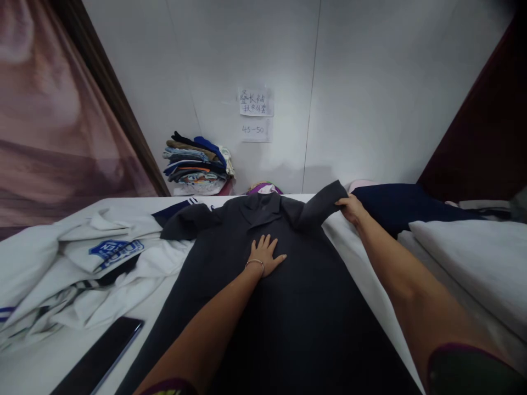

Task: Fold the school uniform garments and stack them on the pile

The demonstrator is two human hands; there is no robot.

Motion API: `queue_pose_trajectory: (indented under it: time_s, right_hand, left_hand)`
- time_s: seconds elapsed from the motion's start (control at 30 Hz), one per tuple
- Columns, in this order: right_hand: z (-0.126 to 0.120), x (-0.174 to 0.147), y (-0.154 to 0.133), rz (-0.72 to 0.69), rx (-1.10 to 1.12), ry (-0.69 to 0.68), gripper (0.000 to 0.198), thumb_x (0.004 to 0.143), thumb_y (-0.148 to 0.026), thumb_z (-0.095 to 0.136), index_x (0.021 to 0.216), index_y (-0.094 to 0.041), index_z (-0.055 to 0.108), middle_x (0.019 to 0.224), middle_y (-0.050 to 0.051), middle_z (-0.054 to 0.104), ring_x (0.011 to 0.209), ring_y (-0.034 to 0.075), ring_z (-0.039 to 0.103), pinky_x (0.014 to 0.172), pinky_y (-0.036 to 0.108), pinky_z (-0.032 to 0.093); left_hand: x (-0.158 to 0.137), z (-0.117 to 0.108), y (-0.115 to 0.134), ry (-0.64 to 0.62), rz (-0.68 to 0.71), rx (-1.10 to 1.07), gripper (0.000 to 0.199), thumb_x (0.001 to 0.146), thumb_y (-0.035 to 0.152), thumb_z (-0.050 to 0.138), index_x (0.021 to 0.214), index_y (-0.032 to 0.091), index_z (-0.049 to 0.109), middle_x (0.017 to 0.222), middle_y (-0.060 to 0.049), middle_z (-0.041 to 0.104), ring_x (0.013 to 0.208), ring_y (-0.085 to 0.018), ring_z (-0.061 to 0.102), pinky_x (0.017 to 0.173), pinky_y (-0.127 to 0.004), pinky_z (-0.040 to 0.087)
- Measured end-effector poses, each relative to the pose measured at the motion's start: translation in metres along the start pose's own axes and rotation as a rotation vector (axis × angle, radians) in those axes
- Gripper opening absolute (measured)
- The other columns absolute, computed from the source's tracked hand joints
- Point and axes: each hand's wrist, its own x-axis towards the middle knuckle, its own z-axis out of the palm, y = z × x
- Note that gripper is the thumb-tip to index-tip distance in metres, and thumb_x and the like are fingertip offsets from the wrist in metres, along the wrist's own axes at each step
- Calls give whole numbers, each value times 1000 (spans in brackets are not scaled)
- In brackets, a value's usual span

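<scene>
A dark coat (304, 307) with a notched collar lies spread out in front of me, its collar end farthest away. My left hand (265, 257) rests flat on the chest of the coat, fingers spread. At the right, my right hand (349, 207) pinches the end of the coat's right-hand sleeve (323, 203) and holds it raised off the surface. The left-hand sleeve (185, 221) lies bent out to the side, over the edge of some white clothing.
Crumpled white clothing (123, 236) and a black phone (101, 356) lie at the left on the white table (37, 365). Folded clothes (197, 164) are stacked by the wall. Navy cloth (391, 203) and white cloth (473, 258) lie at the right. Handwritten paper signs (256, 103) hang behind.
</scene>
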Motion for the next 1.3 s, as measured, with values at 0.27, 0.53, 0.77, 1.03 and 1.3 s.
queue_pose_trajectory:
  time_s: [0.27, 0.53, 0.77, 1.03, 1.3]
  right_hand:
    - [40, -127, 1, -472, -1021, -856, 32, 59, -7, 54, 79, -26, 70, 104, 0, 69, 122, 26, 46, 112, 50, 9]
    - [34, -173, 29, -243, -914, -673, 33, 75, -42, 63, 102, -22, 68, 102, 4, 69, 104, 27, 59, 103, 46, 34]
    - [29, -172, 53, -202, -588, -360, 29, 80, -34, 54, 103, -23, 68, 100, 1, 70, 98, 23, 62, 88, 37, 48]
    - [19, -181, 31, -215, -598, -301, 31, 65, -18, 51, 83, -26, 74, 111, -2, 67, 112, 22, 55, 104, 38, 38]
    - [14, -181, 46, -183, -596, 32, 23, 65, -19, 51, 80, -21, 68, 137, 4, 50, 129, 23, 42, 111, 39, 30]
  left_hand:
    - [1, 1, 0, 2, 8, 6, 80, 83, 68, 28, 145, 18, 32, 155, -13, 18, 143, -31, 10, 112, -54, 9]
    - [-1, -2, 1, -1, 18, 26, 73, 84, 60, 32, 143, 17, 35, 155, -12, 19, 142, -32, 11, 111, -55, 10]
    - [-6, -10, 3, 25, 71, -30, 67, 86, 49, 37, 146, 21, 27, 156, -8, 19, 142, -27, 15, 112, -53, 12]
    - [-36, -38, 22, 101, 258, -233, 70, 75, 29, 55, 141, 22, 36, 149, -5, 36, 139, -22, 24, 115, -41, 12]
    - [-117, -44, 64, 17, 490, -700, 71, 71, 31, 65, 137, 21, 42, 124, -4, 62, 122, -21, 50, 116, -44, 9]
